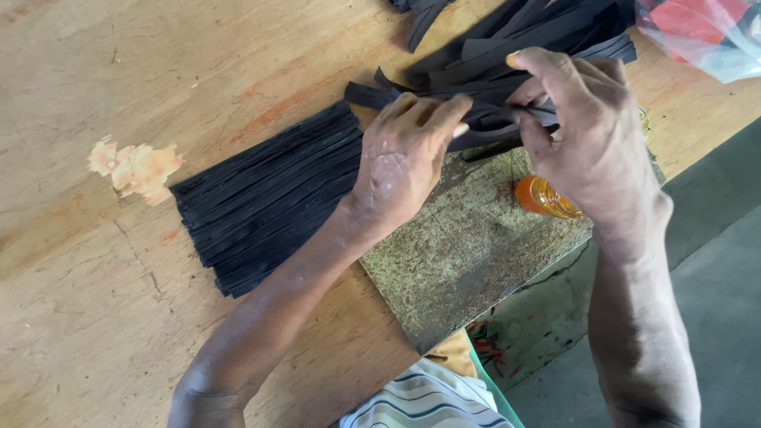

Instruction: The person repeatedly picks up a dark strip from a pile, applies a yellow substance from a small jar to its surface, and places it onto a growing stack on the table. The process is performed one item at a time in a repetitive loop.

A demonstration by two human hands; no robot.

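Two bare hands at work over a wooden table (119, 333). The left hand (404, 162), forearm reaching in from below, curls its fingers down onto black strips, thumb and forefinger pinched on one. The right hand (590, 139), wrist bent, closes around a loose black strip (499, 119) drawn between both hands. Loose strips pile (523, 40) lies above the hands; one neat bundle of stacked black strips (261, 198) lies left of them. Beneath the hands sits one worn, speckled cutting board (460, 254), overhanging the table edge, with one small orange jar (543, 198) on it. A grey floor (713, 301) shows at right; one clear plastic bag (705, 32) sits top right.
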